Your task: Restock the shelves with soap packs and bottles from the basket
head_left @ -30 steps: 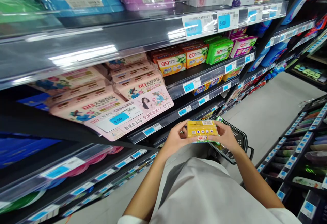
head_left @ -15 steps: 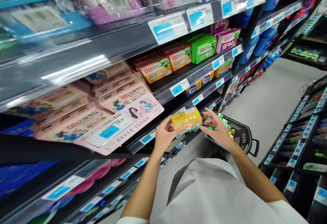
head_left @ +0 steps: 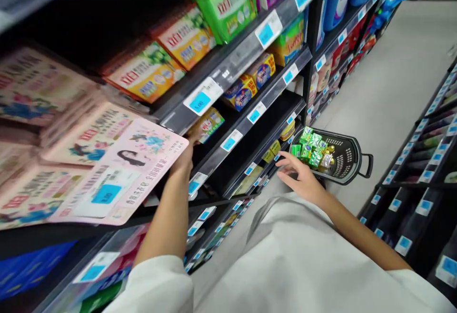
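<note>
Light: bright and even across the pale floor (head_left: 378, 94) ahead of me.
Shadows: deep black inside the shelf bays (head_left: 250, 156).
Glare: a soft sheen on the price strip (head_left: 228, 68).
Blur: smeared across the pink shelf card (head_left: 117, 170) and my right hand (head_left: 298, 172).
Distortion: the racks (head_left: 410, 203) lean and bend toward the edges.

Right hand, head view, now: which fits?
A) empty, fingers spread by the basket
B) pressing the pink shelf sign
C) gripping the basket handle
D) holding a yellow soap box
A: the right hand holds nothing, and its spread fingers sit beside the basket, away from the handle.
</note>
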A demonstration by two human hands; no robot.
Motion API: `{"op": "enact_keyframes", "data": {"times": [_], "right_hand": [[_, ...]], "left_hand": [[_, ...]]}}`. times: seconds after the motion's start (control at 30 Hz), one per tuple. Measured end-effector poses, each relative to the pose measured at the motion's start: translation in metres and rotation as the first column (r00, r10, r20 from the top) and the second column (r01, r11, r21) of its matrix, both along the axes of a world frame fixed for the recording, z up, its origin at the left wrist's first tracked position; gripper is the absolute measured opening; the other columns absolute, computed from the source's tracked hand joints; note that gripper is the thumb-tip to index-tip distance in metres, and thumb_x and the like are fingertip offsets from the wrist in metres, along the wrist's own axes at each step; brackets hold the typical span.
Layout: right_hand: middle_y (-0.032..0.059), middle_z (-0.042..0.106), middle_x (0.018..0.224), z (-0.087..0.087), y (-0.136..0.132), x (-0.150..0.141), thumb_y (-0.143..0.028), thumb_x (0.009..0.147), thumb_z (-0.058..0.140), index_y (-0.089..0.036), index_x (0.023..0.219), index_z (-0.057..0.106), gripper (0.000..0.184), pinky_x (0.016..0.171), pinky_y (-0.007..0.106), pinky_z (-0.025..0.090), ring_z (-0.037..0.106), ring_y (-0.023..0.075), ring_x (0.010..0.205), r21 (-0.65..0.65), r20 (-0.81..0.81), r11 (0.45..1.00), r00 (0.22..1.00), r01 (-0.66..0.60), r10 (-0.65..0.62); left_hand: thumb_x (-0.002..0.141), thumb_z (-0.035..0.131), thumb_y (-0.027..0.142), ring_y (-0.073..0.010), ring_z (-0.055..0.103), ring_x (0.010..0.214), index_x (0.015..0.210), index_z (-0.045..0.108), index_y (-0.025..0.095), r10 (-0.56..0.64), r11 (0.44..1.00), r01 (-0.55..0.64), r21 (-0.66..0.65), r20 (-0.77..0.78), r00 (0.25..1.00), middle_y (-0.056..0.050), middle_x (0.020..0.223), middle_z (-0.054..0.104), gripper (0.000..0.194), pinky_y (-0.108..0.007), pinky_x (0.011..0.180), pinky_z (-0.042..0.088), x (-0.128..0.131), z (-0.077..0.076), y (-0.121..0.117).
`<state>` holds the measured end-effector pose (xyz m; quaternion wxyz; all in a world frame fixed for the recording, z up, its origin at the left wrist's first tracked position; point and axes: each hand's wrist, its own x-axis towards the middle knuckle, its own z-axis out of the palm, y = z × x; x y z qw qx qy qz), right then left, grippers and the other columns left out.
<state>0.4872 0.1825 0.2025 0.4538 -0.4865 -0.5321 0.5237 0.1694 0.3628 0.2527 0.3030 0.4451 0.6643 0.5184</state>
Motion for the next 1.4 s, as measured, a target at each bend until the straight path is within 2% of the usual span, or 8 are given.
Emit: {"op": "enact_keyframes", "data": {"times": [0.17,0.37,0.53,0.77,0.9,1.03,1.27,1.4], "right_hand": [[0.0073,0.069,0.115,-0.019,-0.014,0.016,-0.037,0.090,0.063,-0.027,0.141,0.051,0.053,0.090,0.039,0.054,0.066,0.0189,0.093,-0.021,-0.110,0.999,0.994,0.026,-0.028],[0.0067,0.071,0.111,-0.031,-0.015,0.025,-0.037,0.088,0.065,-0.026,0.135,0.055,0.050,0.090,0.040,0.052,0.066,0.0198,0.094,-0.069,-0.139,0.994,0.986,0.081,-0.090],[0.0052,0.071,0.105,-0.033,-0.016,0.026,-0.038,0.088,0.065,-0.024,0.127,0.059,0.042,0.089,0.039,0.052,0.066,0.0188,0.090,-0.110,-0.203,0.990,0.973,0.086,-0.107],[0.0051,0.071,0.101,-0.037,-0.022,0.027,-0.042,0.087,0.067,-0.023,0.121,0.061,0.039,0.087,0.039,0.052,0.066,0.0197,0.089,-0.153,-0.228,0.980,0.961,0.124,-0.158],[0.0055,0.070,0.102,-0.042,-0.026,0.027,-0.043,0.087,0.067,-0.023,0.122,0.060,0.041,0.088,0.039,0.052,0.066,0.0203,0.092,-0.182,-0.222,0.974,0.960,0.132,-0.171],[0.0051,0.070,0.101,-0.046,-0.027,0.027,-0.043,0.085,0.068,-0.023,0.121,0.060,0.042,0.088,0.039,0.052,0.066,0.0201,0.090,-0.194,-0.220,0.969,0.956,0.151,-0.193],[0.0047,0.070,0.099,-0.051,-0.029,0.027,-0.044,0.086,0.067,-0.023,0.119,0.061,0.040,0.085,0.039,0.054,0.067,0.0194,0.087,-0.192,-0.208,0.960,0.948,0.201,-0.240],[0.0050,0.070,0.099,-0.056,-0.033,0.027,-0.046,0.086,0.066,-0.023,0.119,0.062,0.040,0.084,0.039,0.054,0.067,0.0195,0.086,-0.184,-0.174,0.959,0.953,0.217,-0.250]], "left_hand": [[0.078,0.082,0.024,-0.0167,0.064,0.098,0.117,0.063,0.005,0.009,0.997,-0.017,-0.071,-0.108,0.994,-0.009,0.116,0.070,0.047,-0.040,0.096,0.053,-0.018,-0.007,0.032],[0.085,0.076,0.017,-0.0095,0.061,0.094,0.131,0.059,0.007,-0.019,0.989,0.003,-0.148,-0.107,0.994,-0.008,0.122,0.067,0.051,-0.034,0.095,0.051,-0.017,-0.011,0.056],[0.090,0.070,0.014,-0.0077,0.059,0.094,0.133,0.057,0.009,0.003,0.983,-0.028,-0.182,-0.137,0.991,-0.006,0.121,0.067,0.045,-0.034,0.098,0.052,-0.015,-0.009,0.076],[0.089,0.072,0.016,-0.0219,0.065,0.113,0.126,0.062,0.014,-0.019,0.990,-0.012,-0.142,-0.219,0.976,-0.010,0.130,0.065,0.038,-0.043,0.099,0.056,-0.018,-0.006,0.094],[0.091,0.070,0.014,-0.0207,0.066,0.116,0.135,0.055,0.012,-0.034,0.995,0.009,-0.094,-0.270,0.962,-0.012,0.136,0.063,0.047,-0.045,0.104,0.055,-0.015,-0.006,0.099],[0.092,0.069,0.011,-0.0185,0.065,0.115,0.137,0.048,0.002,-0.053,0.998,0.037,-0.057,-0.317,0.947,-0.013,0.140,0.060,0.051,-0.047,0.106,0.054,-0.012,-0.007,0.102],[0.093,0.066,0.012,-0.0280,0.061,0.125,0.131,0.053,0.002,-0.123,0.992,0.104,-0.068,-0.401,0.908,-0.013,0.137,0.063,0.041,-0.057,0.106,0.053,-0.005,-0.002,0.102],[0.094,0.064,0.017,-0.0347,0.058,0.128,0.135,0.048,0.000,-0.186,0.983,0.166,-0.084,-0.474,0.861,-0.018,0.138,0.060,0.046,-0.068,0.104,0.049,-0.001,0.002,0.097]]}}
